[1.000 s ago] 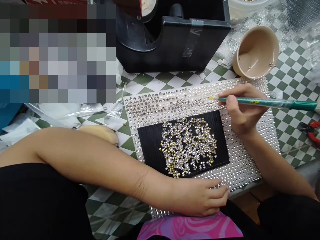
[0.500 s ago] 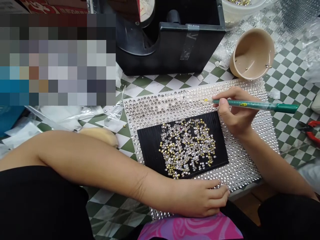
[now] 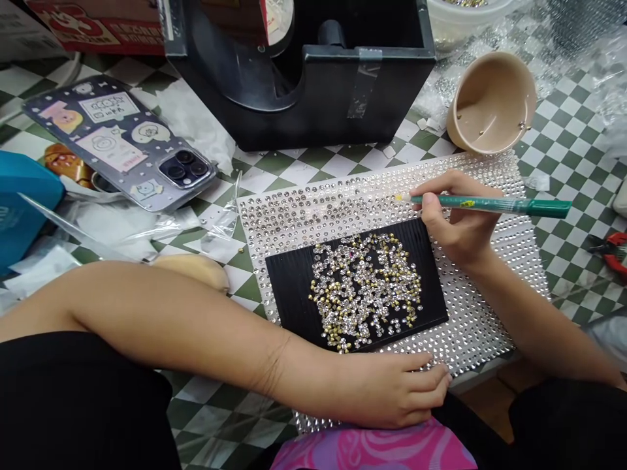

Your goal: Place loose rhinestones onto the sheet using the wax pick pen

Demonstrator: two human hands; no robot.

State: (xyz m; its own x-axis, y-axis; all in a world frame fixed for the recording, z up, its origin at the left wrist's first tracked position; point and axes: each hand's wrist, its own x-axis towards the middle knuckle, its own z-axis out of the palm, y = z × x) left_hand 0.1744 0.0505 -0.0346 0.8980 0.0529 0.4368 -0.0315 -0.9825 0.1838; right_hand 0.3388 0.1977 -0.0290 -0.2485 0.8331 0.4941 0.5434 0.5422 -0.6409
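Observation:
A green pen-like stick point(image 3: 509, 205) with a yellow tip is pinched in my right hand point(image 3: 460, 219), its tip over the upper part of a sheet studded with clear stones point(image 3: 470, 326). On the sheet lies a black board point(image 3: 294, 281), tilted, bearing a heap of loose clear and gold-backed rhinestones point(image 3: 365, 287). My left hand point(image 3: 406, 388) rests on the sheet's near edge just below the board, fingers slightly curled and apart, holding nothing visible.
A beige bowl point(image 3: 492, 104) lies tipped behind the sheet. A black tape dispenser point(image 3: 343, 98) stands at the back, a phone point(image 3: 127, 143) at the left. Red-handled pliers point(image 3: 612, 254) lie at the right, plastic wrap point(image 3: 543, 52) behind.
My right hand and the stick have shifted slightly left, and the stick's tip stands a little apart from where it was. The whole view has moved slightly; my left hand stays put.

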